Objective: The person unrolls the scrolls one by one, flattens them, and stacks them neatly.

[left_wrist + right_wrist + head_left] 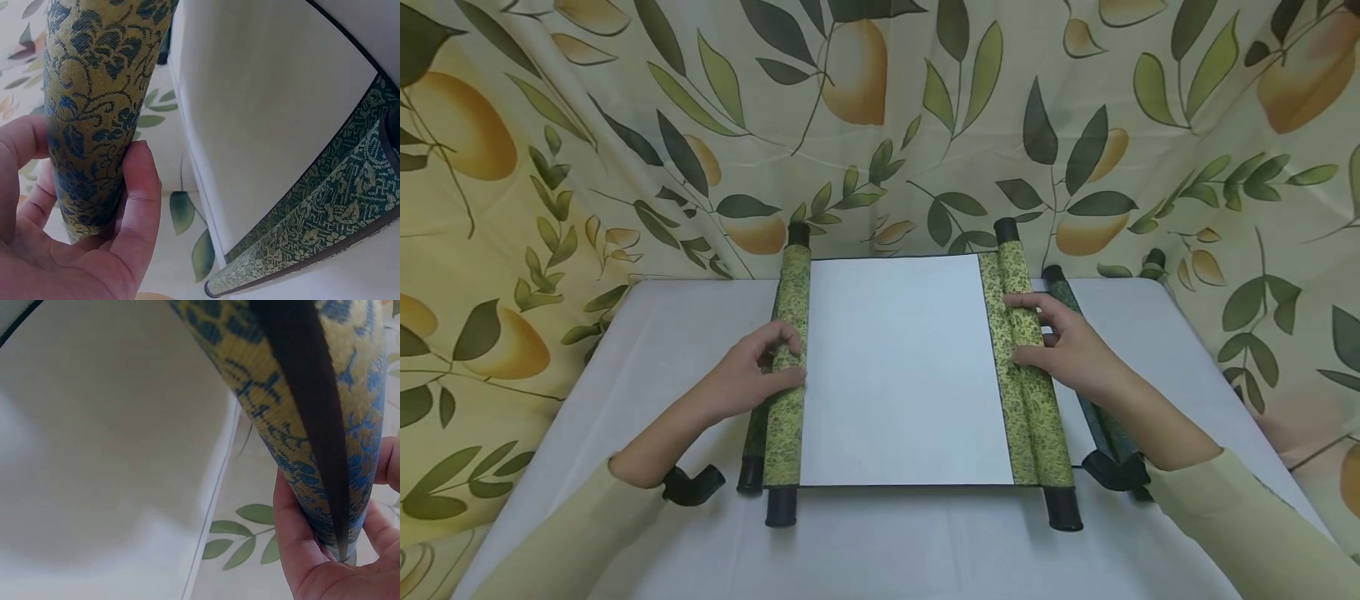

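Note:
A hanging scroll with gold-and-blue floral brocade, yellowish-green in the head view, is partly unrolled between the hands. Its white sheet (902, 375) spans from the left roll (786, 437) to the right roll (1051, 437), both with black end knobs. My left hand (756, 371) grips the left roll, fingers behind and thumb in front. On the opposite side my right hand (1067, 346) holds the right roll between thumb and fingers. Below lies a second, dark green brocade scroll (319, 225), its own white sheet (262, 125) spread, mostly hidden by the upper scroll in the head view.
A table with a white cloth (887, 558) carries the scrolls. The dark scroll's right roller (1063, 287) shows past the upper one. Behind hangs a cream curtain (925, 175) printed with fruit and leaves. Black straps (692, 485) hang at both wrists.

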